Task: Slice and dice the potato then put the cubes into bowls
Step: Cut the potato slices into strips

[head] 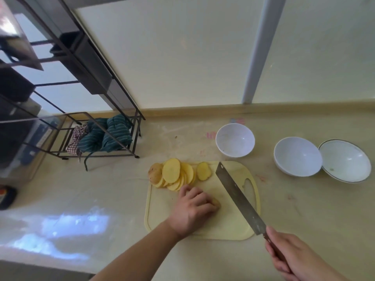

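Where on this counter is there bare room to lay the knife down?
Bare counter lies right of the pale yellow cutting board, in front of the three white bowls. More lies left of the board, toward the wire rack. The board's far-left corner is crowded with potato slices.

A home kitchen. A beige countertop point(304, 209) runs along a pale wall, bearing a pale yellow plastic cutting board point(233, 224), 3 white round bowls point(235, 140) and a fan of yellow potato slices point(174, 175). At the left, a dark metal wire rack point(97, 134) holds a green striped cloth point(109, 134).
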Available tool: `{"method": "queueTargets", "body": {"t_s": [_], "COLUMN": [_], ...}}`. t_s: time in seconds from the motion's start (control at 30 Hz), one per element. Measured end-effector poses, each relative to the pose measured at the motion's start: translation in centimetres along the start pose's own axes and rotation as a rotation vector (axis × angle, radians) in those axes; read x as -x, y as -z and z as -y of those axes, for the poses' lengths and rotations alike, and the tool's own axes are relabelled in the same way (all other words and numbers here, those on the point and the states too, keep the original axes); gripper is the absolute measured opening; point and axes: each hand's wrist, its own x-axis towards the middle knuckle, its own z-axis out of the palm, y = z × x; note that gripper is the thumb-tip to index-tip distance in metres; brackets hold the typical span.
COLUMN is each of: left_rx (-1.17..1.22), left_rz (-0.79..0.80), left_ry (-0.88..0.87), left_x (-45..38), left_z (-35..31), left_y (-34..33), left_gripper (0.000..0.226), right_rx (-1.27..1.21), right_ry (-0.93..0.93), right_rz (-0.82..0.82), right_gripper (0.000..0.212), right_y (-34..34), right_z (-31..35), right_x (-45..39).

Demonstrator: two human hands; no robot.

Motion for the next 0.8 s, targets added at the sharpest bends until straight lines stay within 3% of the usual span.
{"method": "queueTargets", "body": {"t_s": [0.17, 0.37, 0.47, 0.67, 0.8], "left_rx": [0.002, -0.01, -0.022, -0.015, 0.022], "left_rz": [0.098, -0.064, -0.128, -0.208, -0.215], "left_ry": [0.007, 0.483, 0.592, 0.615, 0.463], "left_x": [1.4, 1.4, 0.9, 1.1, 1.3], "left_z": [-0.9, -4.5, -5.6, -6.4, -5.5], "left_y": [1.4, -0.2, -1.2, -2.2, -2.5], "left_gripper": [0.016, 0.028, 0.026, 0.022, 0.014], "right_rx": [0.103, 0.224, 0.324, 0.386, 0.394], "right_ry": [0.002, 0.034, 0.071, 0.073, 0.093], "right_rz": [0.026, -0.002, -0.019, 0.047, 0.062], "right_gripper": [0.053, 0.047, 0.048, 0.049, 0.052], "right_y": [0.1, 0.2, 0.4, 1.3, 1.9], "right_z": [-0.2, -0.7, -1.1, -0.8, -0.2], "right_x": [0.3, -0.2, -0.4, -0.6, -1.1]}}
